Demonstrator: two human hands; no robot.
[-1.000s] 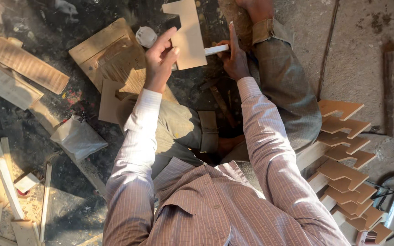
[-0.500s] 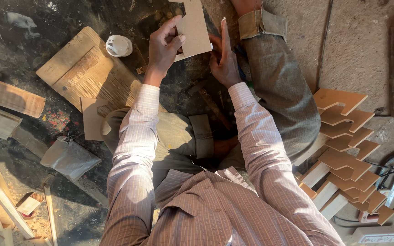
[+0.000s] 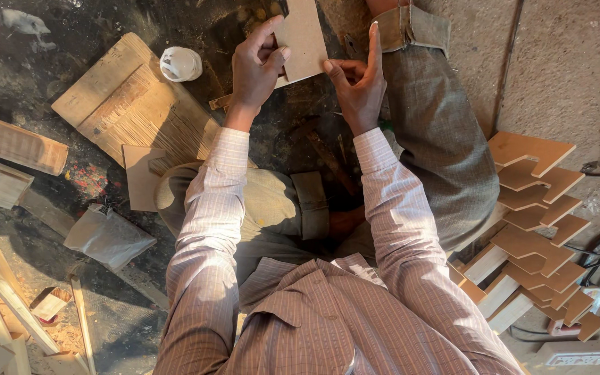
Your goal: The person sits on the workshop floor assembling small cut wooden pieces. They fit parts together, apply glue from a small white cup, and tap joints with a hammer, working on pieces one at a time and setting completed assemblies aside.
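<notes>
I sit on the floor with both arms stretched forward. My left hand [image 3: 257, 67] grips the left edge of a thin flat fibreboard piece [image 3: 305, 38] held upright in front of me; its top runs out of the frame. My right hand [image 3: 357, 83] touches the piece's lower right edge with thumb and fingertips, the index finger pointing up along it. No tool shows in the right hand. My bent legs in grey-green trousers [image 3: 439, 132] lie under the hands.
A wooden board [image 3: 130, 104] lies on the floor to the left with a small white cup-like object [image 3: 180, 63] on it. A stack of cut fibreboard shapes [image 3: 536, 229] sits at the right. Wood offcuts [image 3: 1, 292] and a grey bag [image 3: 105, 236] lie at the left.
The view has shifted so the hands and the piece sit higher in frame. A white stick-like object seen by the right hand one second ago no longer shows.
</notes>
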